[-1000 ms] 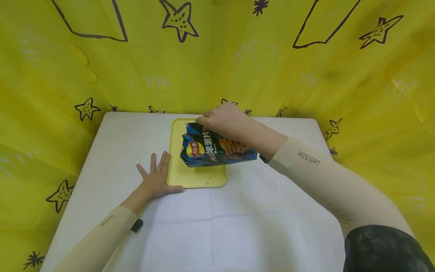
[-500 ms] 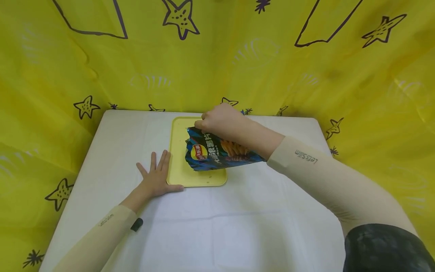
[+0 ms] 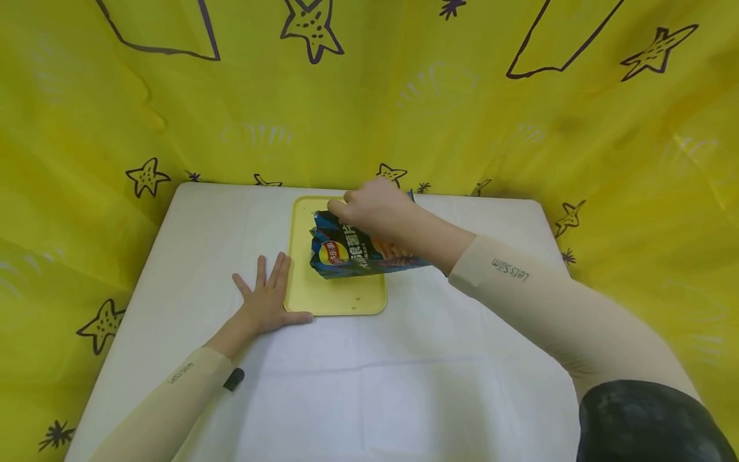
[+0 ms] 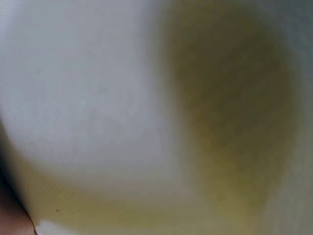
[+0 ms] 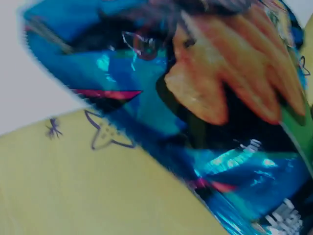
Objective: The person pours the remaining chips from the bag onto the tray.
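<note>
A blue chip bag, printed with a red and yellow logo and ridged chips, is tilted over the yellow tray. My right hand grips its upper side from above. The bag's jagged left end hangs above the tray's middle, and its right end is partly hidden behind the forearm. In the right wrist view the shiny bag fills most of the picture. With fingers spread, my left hand rests at the tray's left edge, thumb along the near corner. Small specks lie near the tray's front.
A white cloth covers the table. Behind it hangs a yellow curtain with starfish drawings. The left wrist view is mostly blurred pale cloth and sleeve.
The bag moved right and slightly toward the near side, then back left and a little away, with the right hand still gripping it. The left hand has stayed in place.
</note>
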Tool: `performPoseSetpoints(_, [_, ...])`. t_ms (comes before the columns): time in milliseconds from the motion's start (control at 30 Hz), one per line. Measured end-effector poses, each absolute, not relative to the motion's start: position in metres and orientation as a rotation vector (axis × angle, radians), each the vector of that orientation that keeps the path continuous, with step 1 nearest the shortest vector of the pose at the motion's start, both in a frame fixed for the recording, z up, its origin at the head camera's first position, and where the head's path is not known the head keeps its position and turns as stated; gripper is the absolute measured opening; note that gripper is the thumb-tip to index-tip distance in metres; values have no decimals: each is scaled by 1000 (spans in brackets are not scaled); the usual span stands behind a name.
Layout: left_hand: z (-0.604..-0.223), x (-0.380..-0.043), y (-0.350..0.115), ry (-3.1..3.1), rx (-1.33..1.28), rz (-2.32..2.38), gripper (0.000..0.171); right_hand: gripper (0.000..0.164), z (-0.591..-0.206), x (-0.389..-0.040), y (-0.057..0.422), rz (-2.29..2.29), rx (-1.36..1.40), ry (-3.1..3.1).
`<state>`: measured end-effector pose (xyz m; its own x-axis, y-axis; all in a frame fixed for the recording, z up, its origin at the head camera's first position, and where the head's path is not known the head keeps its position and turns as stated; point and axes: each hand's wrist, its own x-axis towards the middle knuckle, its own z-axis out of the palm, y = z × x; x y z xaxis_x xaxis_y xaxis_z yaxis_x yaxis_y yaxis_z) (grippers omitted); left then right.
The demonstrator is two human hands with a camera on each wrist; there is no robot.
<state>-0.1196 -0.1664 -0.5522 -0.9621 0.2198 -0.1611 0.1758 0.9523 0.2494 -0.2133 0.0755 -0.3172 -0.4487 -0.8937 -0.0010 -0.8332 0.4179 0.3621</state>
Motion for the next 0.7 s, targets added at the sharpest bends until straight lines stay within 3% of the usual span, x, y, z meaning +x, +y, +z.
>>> performPoseSetpoints(133, [-551, -120, -165, 2913, 292, 341, 133, 40, -330, -211, 84, -366, 1327, -2666])
performPoseSetpoints(200, [-550, -120, -164, 2908, 292, 335, 133, 44, -335, -211, 90, -344, 1243, -2754])
performPoseSetpoints(400, [-551, -121, -166, 2905, 299, 315, 133, 29, -345, -213, 106, -282, 1164, -2971])
performPoseSetpoints(700, [-554, -122, -167, 2917, 308, 314, 134, 31, -367, -209, 123, 141, 1004, -3232])
